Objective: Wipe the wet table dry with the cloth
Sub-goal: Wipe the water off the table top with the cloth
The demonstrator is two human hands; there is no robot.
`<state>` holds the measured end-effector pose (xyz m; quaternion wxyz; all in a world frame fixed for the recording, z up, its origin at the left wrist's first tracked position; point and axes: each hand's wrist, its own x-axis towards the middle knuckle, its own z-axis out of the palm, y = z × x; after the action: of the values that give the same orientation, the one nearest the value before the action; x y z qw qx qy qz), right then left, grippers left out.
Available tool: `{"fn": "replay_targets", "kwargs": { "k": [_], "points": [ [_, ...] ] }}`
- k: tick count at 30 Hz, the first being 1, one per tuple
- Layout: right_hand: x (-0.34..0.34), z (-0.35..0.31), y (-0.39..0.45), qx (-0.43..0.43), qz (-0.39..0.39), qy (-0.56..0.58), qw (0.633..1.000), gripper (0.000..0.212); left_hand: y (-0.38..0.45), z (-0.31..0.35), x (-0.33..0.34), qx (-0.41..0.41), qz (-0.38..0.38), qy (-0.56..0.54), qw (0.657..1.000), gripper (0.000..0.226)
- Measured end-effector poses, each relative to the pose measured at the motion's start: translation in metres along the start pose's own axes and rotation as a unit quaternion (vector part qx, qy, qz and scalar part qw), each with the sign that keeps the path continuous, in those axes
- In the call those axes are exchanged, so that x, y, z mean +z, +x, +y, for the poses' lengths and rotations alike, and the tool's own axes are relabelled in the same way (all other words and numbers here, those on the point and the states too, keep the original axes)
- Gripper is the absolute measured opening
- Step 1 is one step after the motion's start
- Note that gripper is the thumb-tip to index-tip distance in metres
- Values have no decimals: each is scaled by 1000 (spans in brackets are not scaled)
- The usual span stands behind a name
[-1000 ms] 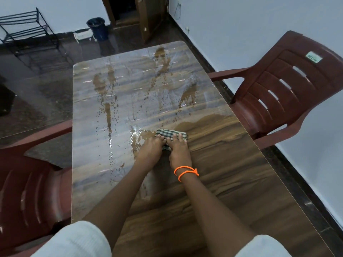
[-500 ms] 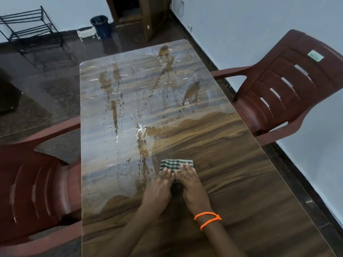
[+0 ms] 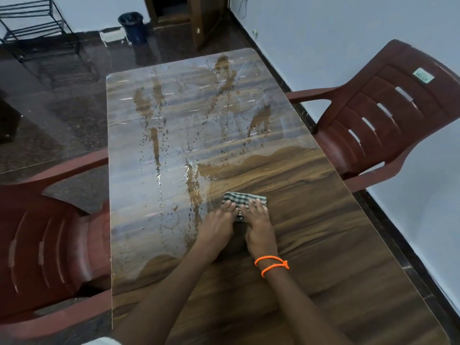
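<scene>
Both hands are pressing flat, fingers extended and closed on nothing: the left hand (image 3: 217,226) and right hand (image 3: 258,226) are lying side by side on the folded checked cloth (image 3: 242,199), pinning it down near the middle of the table (image 3: 323,245). The cloth is appearing soft, light and likely damp; it is best held down by palm pressure. Water is covering the far and left portions of the surface; the near right is appearing dry
</scene>
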<state>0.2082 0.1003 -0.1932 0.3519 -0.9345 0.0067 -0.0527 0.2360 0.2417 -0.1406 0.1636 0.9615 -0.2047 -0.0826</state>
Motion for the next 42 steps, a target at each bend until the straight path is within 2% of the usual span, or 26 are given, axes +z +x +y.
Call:
{"fn": "replay_targets", "kwargs": {
  "k": [7,12,17,22,26,31,35,38,42],
  "points": [
    [26,-30,-24,-51,-28,-1,998,67,-48,-22,10,-77,36,-32,996,47],
    [20,-23,-61,-90,-64,5,994,66,-92,-5,20,-93,40,-24,995,53],
    [-1,-4,-77,-62,-68,4,996,66,-96,19,23,-50,-19,-7,999,59],
    [7,-23,-49,8,-50,-15,999,63,-62,5,17,-80,-38,2,996,53],
    [25,-40,-5,19,-27,-52,998,57,-31,-25,-2,-97,-28,-7,995,46],
    [81,-88,3,51,-2,-60,997,57,-34,-92,-19,-69,-17,2,997,35],
    [107,-113,-36,56,37,-22,998,60,-70,-126,-14,-17,-47,-19,999,64],
    [118,-128,-63,59,41,-2,997,60,-101,-143,-22,40,-71,-51,995,62],
    [113,-130,-91,64,23,-31,997,76,-123,-152,-24,117,-114,-42,986,61]
  ]
}}
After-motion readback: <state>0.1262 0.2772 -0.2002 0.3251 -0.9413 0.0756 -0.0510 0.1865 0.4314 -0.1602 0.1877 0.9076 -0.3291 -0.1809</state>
